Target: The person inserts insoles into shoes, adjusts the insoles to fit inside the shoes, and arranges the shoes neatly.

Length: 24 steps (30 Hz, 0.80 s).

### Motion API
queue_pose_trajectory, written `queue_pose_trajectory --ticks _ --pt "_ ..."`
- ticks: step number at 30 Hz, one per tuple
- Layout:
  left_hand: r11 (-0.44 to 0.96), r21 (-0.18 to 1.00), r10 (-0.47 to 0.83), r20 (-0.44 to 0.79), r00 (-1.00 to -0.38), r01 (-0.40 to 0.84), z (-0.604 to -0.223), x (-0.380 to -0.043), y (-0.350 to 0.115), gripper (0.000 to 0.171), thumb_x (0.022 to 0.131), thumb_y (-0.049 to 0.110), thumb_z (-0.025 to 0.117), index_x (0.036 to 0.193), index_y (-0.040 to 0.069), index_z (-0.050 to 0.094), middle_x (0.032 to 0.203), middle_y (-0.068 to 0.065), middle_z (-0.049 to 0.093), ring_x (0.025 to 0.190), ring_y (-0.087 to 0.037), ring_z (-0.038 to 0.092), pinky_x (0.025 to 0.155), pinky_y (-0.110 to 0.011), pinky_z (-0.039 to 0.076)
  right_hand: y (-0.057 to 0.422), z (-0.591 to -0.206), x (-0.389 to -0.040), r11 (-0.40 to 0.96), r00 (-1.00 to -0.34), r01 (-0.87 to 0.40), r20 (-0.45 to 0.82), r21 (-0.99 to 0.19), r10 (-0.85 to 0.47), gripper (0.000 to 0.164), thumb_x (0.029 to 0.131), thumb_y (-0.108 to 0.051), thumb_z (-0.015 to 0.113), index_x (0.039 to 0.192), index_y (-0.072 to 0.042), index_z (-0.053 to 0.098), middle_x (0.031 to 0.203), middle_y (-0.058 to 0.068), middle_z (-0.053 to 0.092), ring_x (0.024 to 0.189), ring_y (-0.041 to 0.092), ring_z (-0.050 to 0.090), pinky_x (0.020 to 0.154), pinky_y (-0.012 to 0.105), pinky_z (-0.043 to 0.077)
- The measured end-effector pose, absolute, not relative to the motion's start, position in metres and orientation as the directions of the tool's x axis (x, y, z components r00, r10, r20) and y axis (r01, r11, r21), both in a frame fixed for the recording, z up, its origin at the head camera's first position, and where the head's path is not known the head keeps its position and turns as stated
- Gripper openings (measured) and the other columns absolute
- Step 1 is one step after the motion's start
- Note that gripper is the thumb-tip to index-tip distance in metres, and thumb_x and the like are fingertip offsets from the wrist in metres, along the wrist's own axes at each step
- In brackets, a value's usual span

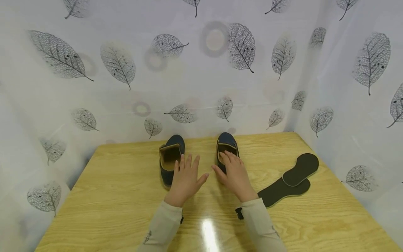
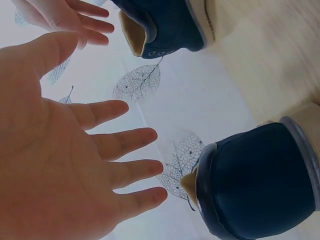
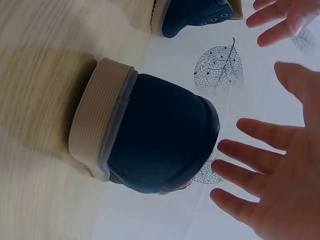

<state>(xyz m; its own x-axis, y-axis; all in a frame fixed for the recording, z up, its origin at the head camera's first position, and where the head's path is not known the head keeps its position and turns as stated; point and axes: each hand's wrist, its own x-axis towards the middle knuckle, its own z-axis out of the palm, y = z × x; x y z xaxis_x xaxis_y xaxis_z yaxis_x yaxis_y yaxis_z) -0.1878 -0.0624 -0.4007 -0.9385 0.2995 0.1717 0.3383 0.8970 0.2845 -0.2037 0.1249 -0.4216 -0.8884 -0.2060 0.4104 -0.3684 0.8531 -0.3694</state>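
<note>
Two dark blue shoes with tan linings stand apart on the wooden table, toes toward the back. My left hand (image 1: 185, 180), fingers spread and straight, hovers by the heel of the left shoe (image 1: 167, 178); the left wrist view shows that shoe's heel (image 2: 265, 180) apart from the fingertips. Over the right shoe (image 1: 227, 140) is my right hand (image 1: 234, 175), its fingers extended and covering part of the opening in the head view. In the right wrist view a gap separates those fingers from the shoe's heel (image 3: 160, 130). Neither hand holds anything.
Two black insoles lie at the right of the table, one insole (image 1: 302, 169) overlapping the other insole (image 1: 280, 192). A white curtain (image 1: 195, 80) with leaf prints hangs behind the table (image 1: 119, 196) and along both sides.
</note>
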Motion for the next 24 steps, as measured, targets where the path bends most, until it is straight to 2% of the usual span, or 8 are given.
queue_pose_trajectory --ticks 4,8,15,24 --pt "0.895 0.285 0.302 0.179 -0.936 0.343 -0.4006 -0.1873 -0.0632 0.071 0.097 0.048 0.052 0.151 0.003 0.041 0.152 -0.027 0.034 0.142 -0.05 0.023 0.112 -0.061 0.019 0.1247 -0.4201 -0.2039 0.831 -0.892 -0.354 0.422 -0.43 -0.162 0.061 0.098 -0.038 0.055 0.138 0.007 0.052 0.14 0.027 0.047 0.131 0.044 0.044 0.105 0.059 0.033" --pt "0.896 0.285 0.301 0.171 -0.938 0.34 -0.3995 -0.1869 -0.0634 0.072 0.097 0.048 0.051 0.151 0.003 0.04 0.152 -0.027 0.032 0.143 -0.049 0.022 0.112 -0.061 0.018 0.1232 -0.4186 -0.2049 0.763 -0.903 -0.336 0.419 -0.551 -0.095 0.057 0.098 -0.032 0.057 0.138 0.009 0.05 0.141 0.027 0.045 0.131 0.044 0.041 0.105 0.057 0.034" --pt "0.899 0.288 0.297 0.152 -0.943 0.33 -0.3977 -0.1878 -0.063 0.072 0.097 0.048 0.051 0.152 0.003 0.039 0.153 -0.027 0.031 0.143 -0.049 0.02 0.113 -0.061 0.016 0.1226 -0.4197 -0.2081 0.606 -0.943 -0.221 0.325 -0.764 0.066 0.061 0.098 -0.029 0.057 0.144 0.008 0.04 0.146 0.027 0.033 0.134 0.044 0.032 0.104 0.057 0.035" --pt "0.897 0.299 0.291 0.155 -0.944 0.325 -0.3958 -0.1874 -0.0629 0.072 0.097 0.048 0.052 0.152 0.003 0.04 0.153 -0.026 0.032 0.143 -0.049 0.02 0.113 -0.06 0.016 0.1273 -0.4237 -0.2125 0.469 -0.942 -0.118 0.247 -0.875 0.225 0.07 0.097 -0.032 0.059 0.146 0.01 0.033 0.147 0.029 0.027 0.135 0.046 0.031 0.107 0.058 0.029"
